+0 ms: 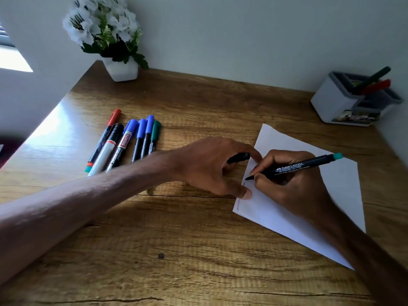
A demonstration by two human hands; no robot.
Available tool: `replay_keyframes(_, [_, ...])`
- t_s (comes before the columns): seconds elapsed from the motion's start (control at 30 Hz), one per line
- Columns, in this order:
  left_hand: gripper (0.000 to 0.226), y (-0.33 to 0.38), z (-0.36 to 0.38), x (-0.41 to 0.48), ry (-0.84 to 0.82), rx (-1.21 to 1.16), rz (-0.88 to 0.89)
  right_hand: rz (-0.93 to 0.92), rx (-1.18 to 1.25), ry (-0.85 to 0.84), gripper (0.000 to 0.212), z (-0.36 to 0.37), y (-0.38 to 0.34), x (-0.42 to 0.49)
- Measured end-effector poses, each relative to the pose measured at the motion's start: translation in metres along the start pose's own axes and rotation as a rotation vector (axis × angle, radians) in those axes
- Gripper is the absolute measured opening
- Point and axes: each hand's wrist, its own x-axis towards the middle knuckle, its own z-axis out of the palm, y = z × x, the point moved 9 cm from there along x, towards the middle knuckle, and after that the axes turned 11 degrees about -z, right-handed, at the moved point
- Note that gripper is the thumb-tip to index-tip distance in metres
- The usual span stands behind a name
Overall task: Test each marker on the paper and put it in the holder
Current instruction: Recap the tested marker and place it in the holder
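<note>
A row of markers [127, 141] lies side by side on the left of the tabletop [198, 250]. The paper [344, 186] lies to the right, the holder [331, 102] behind it in the far right corner, two markers [373, 83] in it. A flowerpot [122, 70] stands in the far left corner. At the paper's left edge the left hand [209, 166], with a cap [239, 157] in it, sits beside the right hand [293, 193] holding a marker [293, 167]

It looked like a home study corner: a wood-grain worktop [198, 250] stood against plain pale walls [242, 36], with a pot of white flowers [106, 38] at its far left corner, a pen holder [331, 104] at the far right edge, and a bright window [13, 59] at the left.
</note>
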Motion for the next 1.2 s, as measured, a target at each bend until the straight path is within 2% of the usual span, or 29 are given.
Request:
replay_keyframes(0.33, [0.072,0.0005,0.0010,-0.0012,0.007,0.011,-0.016,0.020,0.003,0.029,0.003,-0.0022,0.0024,-0.0002])
replay_keyframes(0.43, [0.072,0.0008,0.0018,-0.0017,0.008,0.007,-0.017,0.018,-0.006,0.045,0.010,-0.0042,0.0026,0.0000])
replay_keyframes(0.53, [0.074,0.0000,0.0014,-0.0013,0.005,0.007,-0.021,0.029,-0.016,0.045,0.003,-0.0034,0.0039,0.0001])
replay_keyframes(1.2, [0.075,-0.0011,0.0027,-0.0006,0.004,-0.003,-0.013,0.070,-0.031,0.098,0.004,-0.0081,0.0090,-0.0012])
